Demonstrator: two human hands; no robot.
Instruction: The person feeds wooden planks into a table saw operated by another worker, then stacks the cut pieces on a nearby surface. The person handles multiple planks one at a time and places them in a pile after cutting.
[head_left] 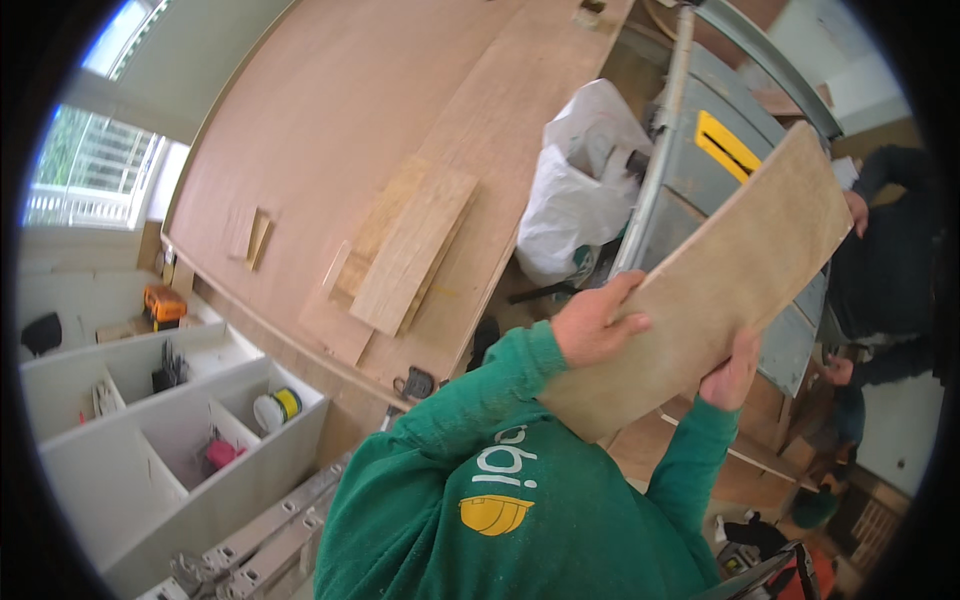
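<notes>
A flat wooden board (705, 290) slants up to the right in front of my chest, over the edge of a grey metal saw table (690, 190). My left hand (597, 325) is closed on its left long edge, with the thumb lying on the upper face. On the opposite edge, nearer my body, my right hand (733, 372) grips the board; some of its fingers are hidden underneath. Another person's hand (857, 212) is at the board's far right end. A yellow slotted insert plate (727, 146) shows on the saw table just beyond the board.
Left of the saw stands a white plastic bag (585, 190). Several wooden planks (415, 250) lie stacked on a large plywood sheet (330, 120), with a tape measure (414, 383) at its near edge. White open shelving (165, 430) fills the lower left. A person in dark clothes (885, 260) stands at the right.
</notes>
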